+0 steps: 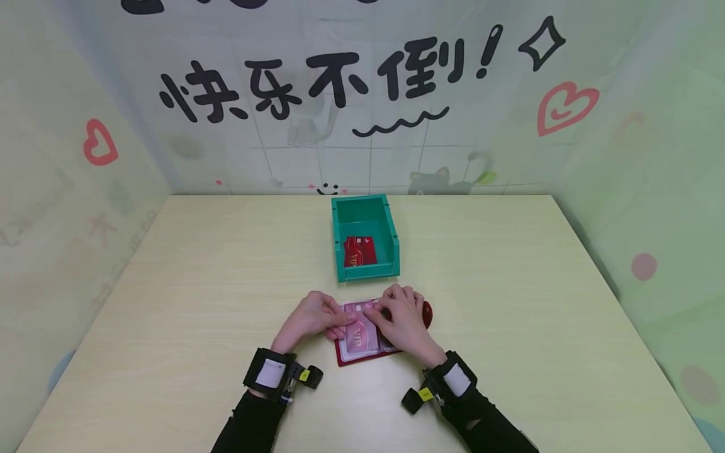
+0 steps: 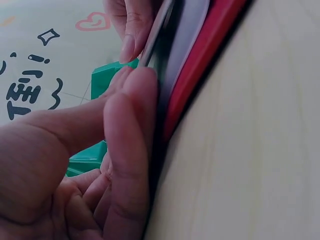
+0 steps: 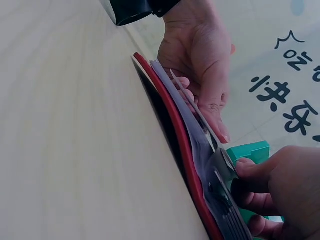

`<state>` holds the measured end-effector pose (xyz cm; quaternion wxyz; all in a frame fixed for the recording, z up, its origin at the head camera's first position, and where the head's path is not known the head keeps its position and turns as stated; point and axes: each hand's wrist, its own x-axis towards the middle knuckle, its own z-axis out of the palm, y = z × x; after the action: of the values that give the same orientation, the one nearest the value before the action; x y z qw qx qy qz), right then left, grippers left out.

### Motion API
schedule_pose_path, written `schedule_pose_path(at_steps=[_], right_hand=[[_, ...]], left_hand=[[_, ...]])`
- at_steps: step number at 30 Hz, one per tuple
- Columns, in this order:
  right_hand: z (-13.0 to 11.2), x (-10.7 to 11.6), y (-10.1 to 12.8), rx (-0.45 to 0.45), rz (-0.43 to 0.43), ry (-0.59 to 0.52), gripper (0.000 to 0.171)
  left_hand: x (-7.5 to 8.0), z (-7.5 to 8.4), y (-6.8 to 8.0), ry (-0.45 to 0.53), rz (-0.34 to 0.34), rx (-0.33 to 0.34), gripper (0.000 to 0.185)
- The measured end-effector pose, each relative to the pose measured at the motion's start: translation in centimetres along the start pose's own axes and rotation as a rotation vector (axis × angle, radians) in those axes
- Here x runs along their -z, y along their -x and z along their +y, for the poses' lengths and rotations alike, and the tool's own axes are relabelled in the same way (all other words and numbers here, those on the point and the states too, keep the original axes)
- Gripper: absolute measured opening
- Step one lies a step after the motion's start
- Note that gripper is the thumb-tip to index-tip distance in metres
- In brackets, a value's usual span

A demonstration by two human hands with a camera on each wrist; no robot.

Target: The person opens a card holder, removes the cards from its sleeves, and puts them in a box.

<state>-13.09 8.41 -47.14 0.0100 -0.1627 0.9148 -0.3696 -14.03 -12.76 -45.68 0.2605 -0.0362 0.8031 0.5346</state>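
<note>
A red card holder (image 1: 362, 360) with clear plastic pages lies open on the table in front of me. Above its left page is a pinkish VIP card (image 1: 358, 338), pinched at its left edge by the thumb and fingers of my left hand (image 1: 318, 316). My right hand (image 1: 403, 319) rests over the holder's right part, thumb and fingers pinching a plastic page (image 3: 225, 162). In the right wrist view the card (image 3: 192, 105) stands slightly apart from the pages. Whether part of it sits inside a pocket, I cannot tell.
Just beyond the holder stands a teal open bin (image 1: 368, 273) with several red VIP cards (image 1: 360, 251) in its near end. A dark red rounded piece (image 1: 427, 314) shows past my right hand. Printed curtains enclose the pale table (image 1: 226, 264) at the back and sides.
</note>
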Motion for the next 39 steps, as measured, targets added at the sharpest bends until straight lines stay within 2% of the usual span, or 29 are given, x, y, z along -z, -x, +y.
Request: schedule_pose_path(at_steps=[3, 10, 15, 23, 32, 39], right_hand=[[0.07, -0.06, -0.04, 0.003, 0.007, 0.012, 0.023], [0.39, -0.29, -0.05, -0.002, 0.003, 0.04, 0.023], [0.62, -0.21, -0.1, -0.019, 0.008, 0.027, 0.021], [0.53, -0.06, -0.13, -0.039, 0.017, -0.048, 0.019], [0.38, 0.08, -0.22, -0.037, -0.001, -0.057, 0.021], [0.47, 0.24, -0.4, -0.065, -0.016, -0.051, 0.019]], left_hand=[[0.04, -0.08, -0.14, 0.007, -0.01, -0.007, 0.022], [0.37, -0.18, -0.19, 0.027, -0.088, -0.053, 0.021], [0.59, -0.29, -0.26, 0.033, -0.12, -0.075, 0.02], [0.46, -0.23, -0.24, 0.032, -0.097, -0.066, 0.021], [0.56, -0.22, -0.21, 0.005, -0.095, -0.108, 0.021], [0.58, -0.31, -0.24, -0.005, -0.099, -0.115, 0.019]])
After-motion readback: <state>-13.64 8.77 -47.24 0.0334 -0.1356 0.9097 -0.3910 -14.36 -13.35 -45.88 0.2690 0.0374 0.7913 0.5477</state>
